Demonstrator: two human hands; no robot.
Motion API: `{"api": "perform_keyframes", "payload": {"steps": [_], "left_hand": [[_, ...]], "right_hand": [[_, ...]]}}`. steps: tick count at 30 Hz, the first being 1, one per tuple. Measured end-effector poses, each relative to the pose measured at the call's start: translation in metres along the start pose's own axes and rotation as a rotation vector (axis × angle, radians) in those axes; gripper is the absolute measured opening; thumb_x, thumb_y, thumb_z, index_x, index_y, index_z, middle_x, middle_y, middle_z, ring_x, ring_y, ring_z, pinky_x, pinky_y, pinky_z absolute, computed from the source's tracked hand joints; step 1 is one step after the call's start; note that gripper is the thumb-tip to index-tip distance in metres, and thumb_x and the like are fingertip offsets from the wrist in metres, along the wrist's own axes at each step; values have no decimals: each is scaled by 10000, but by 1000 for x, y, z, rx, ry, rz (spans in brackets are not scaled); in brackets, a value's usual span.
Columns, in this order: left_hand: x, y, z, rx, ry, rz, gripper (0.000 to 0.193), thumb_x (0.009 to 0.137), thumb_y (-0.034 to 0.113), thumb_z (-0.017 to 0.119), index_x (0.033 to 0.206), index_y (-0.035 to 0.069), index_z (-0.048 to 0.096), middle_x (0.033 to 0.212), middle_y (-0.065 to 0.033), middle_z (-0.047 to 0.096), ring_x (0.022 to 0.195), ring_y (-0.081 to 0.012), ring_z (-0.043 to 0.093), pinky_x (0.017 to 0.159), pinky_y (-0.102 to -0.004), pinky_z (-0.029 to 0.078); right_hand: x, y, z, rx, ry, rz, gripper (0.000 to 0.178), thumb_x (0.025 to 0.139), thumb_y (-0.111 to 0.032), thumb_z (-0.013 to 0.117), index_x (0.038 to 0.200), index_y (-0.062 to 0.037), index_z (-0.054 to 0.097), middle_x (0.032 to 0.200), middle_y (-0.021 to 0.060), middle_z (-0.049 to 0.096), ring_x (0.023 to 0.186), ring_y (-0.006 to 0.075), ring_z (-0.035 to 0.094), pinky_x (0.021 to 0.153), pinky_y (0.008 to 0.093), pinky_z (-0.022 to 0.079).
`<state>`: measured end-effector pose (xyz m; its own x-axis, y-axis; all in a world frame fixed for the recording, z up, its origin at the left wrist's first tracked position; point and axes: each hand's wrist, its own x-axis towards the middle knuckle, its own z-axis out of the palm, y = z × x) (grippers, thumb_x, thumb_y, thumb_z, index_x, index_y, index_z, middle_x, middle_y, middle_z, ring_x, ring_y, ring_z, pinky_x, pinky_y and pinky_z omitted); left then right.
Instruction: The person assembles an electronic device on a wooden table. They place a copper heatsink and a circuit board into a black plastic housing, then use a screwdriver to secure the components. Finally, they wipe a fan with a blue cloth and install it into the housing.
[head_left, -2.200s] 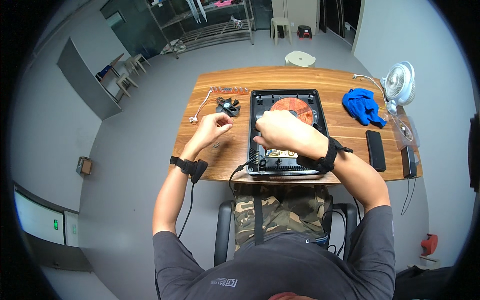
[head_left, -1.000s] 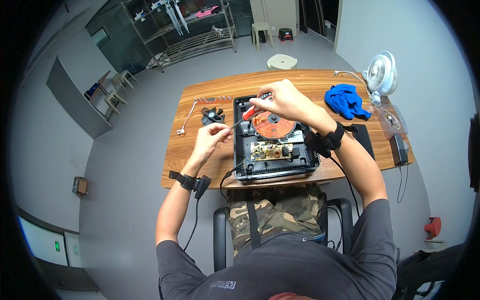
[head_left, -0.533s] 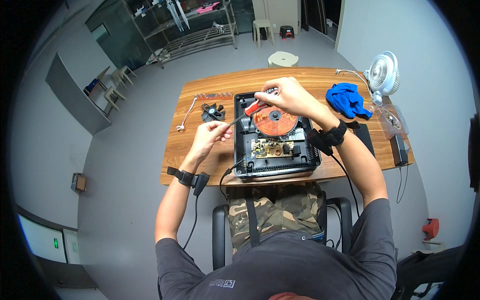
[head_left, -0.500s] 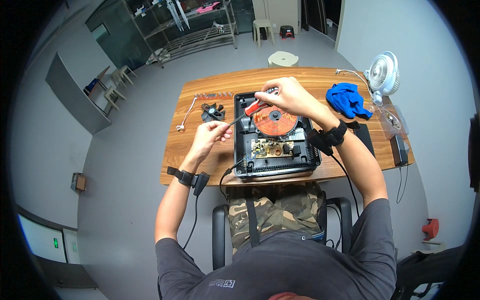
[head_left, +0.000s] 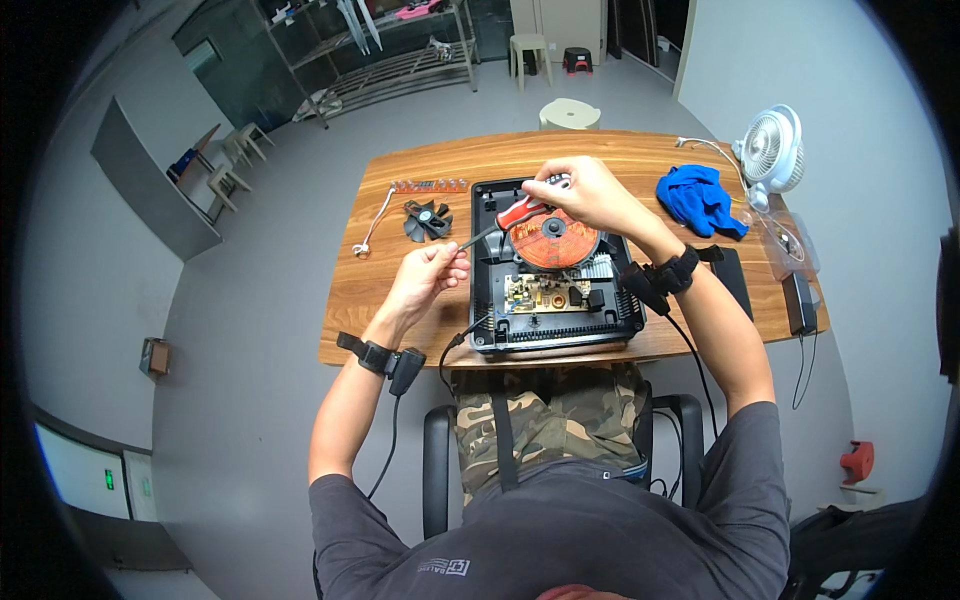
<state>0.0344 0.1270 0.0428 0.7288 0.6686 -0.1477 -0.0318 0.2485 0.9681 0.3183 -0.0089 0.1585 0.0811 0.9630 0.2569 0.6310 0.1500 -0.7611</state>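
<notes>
My right hand (head_left: 585, 190) is closed round the red and grey handle of a screwdriver (head_left: 520, 212), held slantwise over an opened induction cooker. Its shaft points down to the left, where the thumb and fingertips of my left hand (head_left: 425, 280) pinch its tip. Whether a small screw sits there too is hidden by the fingers. The cooker's black case (head_left: 483, 335) lies on the table with a round copper coil (head_left: 553, 240) and a tan circuit board (head_left: 535, 294) inside. Beside my left hand, off the case, lies a small black cooling fan (head_left: 428, 220).
A narrow circuit strip (head_left: 430, 186) with a white cable lies at the far left of the wooden table (head_left: 400, 335). To the right are a blue cloth (head_left: 700, 200), a white desk fan (head_left: 770, 150), a clear plastic box (head_left: 795, 235) and a black adapter (head_left: 798, 300).
Both hands hold nearly the same pose, the screwdriver still between them. The whole view has shifted slightly.
</notes>
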Motion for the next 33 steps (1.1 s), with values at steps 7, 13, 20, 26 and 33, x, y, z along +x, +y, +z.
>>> {"api": "perform_keyframes", "payload": {"steps": [7,13,20,26,33], "left_hand": [[-4,0,5,-95,-50,13,401,1067,367,587,1178,-13,654,993,-75,742,809,-87,690,733,-204,570],[-4,-3,5,-41,-30,10,446,1074,384,569,1209,-35,640,1050,-115,755,821,-90,704,725,-189,566],[-9,-5,16,-83,14,-21,463,1078,402,555,1202,-36,642,1047,-127,758,812,-103,706,723,-205,566],[-7,-8,13,-68,12,-23,420,1074,407,558,1115,4,669,1015,-134,760,825,-133,716,739,-230,577],[-5,-5,13,-76,-61,-103,589,1092,479,475,1207,-74,646,1047,-165,754,859,-150,727,763,-243,587]], "right_hand": [[-1,8,2,75,-15,46,455,953,-436,721,973,17,763,813,102,766,737,134,719,668,283,550],[-2,12,6,102,19,31,354,979,-365,719,944,-14,752,669,-5,647,550,44,540,505,234,419],[-3,16,8,84,24,-6,344,981,-360,718,942,-21,749,664,-8,645,543,39,535,502,230,410],[-4,16,10,92,16,6,338,983,-356,716,953,-21,747,684,-3,670,547,38,534,501,231,409],[-6,21,8,79,-4,4,350,980,-360,718,980,-10,740,753,21,719,596,43,577,524,224,436]]}}
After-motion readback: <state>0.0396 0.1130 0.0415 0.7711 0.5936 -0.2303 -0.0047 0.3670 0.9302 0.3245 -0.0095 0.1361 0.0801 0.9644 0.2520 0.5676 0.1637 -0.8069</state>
